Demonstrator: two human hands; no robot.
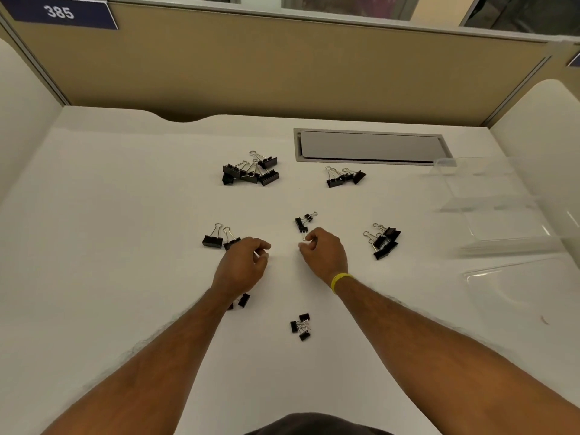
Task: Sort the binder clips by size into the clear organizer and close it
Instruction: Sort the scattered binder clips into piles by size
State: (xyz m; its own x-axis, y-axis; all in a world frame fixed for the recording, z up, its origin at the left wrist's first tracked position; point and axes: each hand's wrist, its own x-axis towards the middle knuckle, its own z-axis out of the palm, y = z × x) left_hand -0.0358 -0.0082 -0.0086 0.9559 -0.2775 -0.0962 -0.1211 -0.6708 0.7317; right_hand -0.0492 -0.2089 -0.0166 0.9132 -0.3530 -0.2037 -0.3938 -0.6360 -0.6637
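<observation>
Black binder clips lie in separate groups on the white desk (125, 215). A large pile (251, 171) sits at the back, with three clips (343, 177) to its right. Several medium clips (384, 241) lie at the right, and two clips (219, 238) lie by my left hand. Small clips (301, 326) lie near me, and another small clip (244, 299) shows beside my left wrist. My right hand (324, 254) pinches the wire handle of a small clip (302, 226). My left hand (243, 266) has curled fingers; what they hold is hidden. The clear organizer (489, 199) stands open at the right.
The organizer's clear lid (518, 277) lies flat at the near right. A grey cable hatch (370, 146) is set into the desk at the back. Tan partition walls (282, 67) close off the back, and white panels stand on both sides.
</observation>
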